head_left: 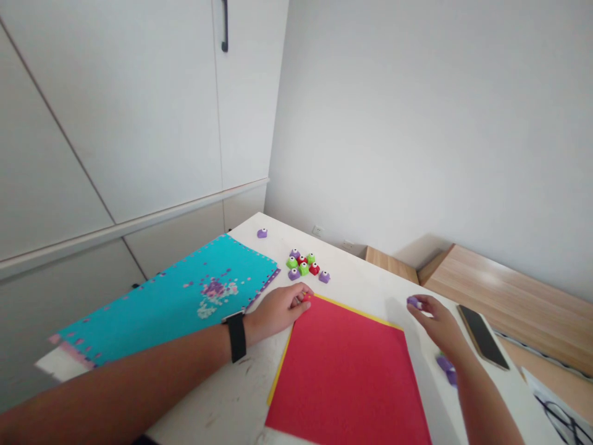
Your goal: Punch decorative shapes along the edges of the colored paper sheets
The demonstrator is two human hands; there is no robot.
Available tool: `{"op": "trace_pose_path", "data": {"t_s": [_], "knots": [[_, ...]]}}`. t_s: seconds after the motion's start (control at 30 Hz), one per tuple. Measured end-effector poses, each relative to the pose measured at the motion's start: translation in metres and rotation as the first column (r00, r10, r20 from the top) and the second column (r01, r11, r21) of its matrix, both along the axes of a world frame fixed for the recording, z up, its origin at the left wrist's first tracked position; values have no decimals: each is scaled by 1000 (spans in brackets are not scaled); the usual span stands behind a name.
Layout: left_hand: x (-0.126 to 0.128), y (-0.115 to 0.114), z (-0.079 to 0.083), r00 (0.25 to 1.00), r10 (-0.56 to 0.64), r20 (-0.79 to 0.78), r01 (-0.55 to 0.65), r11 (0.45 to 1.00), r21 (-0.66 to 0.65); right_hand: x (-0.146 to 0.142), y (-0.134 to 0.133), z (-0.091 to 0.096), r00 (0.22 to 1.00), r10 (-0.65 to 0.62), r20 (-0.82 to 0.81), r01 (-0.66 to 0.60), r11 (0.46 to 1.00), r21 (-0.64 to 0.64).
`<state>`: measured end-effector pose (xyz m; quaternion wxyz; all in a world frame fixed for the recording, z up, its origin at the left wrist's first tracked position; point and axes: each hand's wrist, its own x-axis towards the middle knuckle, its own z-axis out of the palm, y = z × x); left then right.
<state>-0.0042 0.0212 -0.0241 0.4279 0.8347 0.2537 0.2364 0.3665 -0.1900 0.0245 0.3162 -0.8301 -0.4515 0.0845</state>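
Left hand [278, 312] curled, fingertips [301, 295] at top corner of red paper sheet [343, 371], perhaps on small red object [306, 298]; right hand [438, 324] pinching purple craft punch [414, 302], pointing left.

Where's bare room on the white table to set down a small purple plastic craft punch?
Bare white tabletop lies between the red paper sheet, the cluster of green, red and purple craft punches and the right hand. A second patch lies between the left forearm and the sheet. Crowded: around that cluster.
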Motion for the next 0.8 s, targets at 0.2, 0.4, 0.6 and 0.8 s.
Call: {"op": "trace_pose_path", "data": {"t_s": [0.2, 0.4, 0.6, 0.8], "knots": [[-1, -3, 5, 1000, -6, 4, 6, 1000, 1, -118, 88, 3, 918, 356, -174, -329, 930, 167], [1, -2, -1, 999, 10, 48, -6, 997, -73, -177, 116, -3, 834, 541, -109, -509, 831, 227], [4, -1, -7, 994, 8, 111, 10, 987, -163, -178, 114, -12, 810, 585, -43, -561, 793, 238], [5, -3, -5, 990, 16, 139, 9, 983, -183, -175, 110, -11, 813, 580, -42, -554, 794, 252]]}}
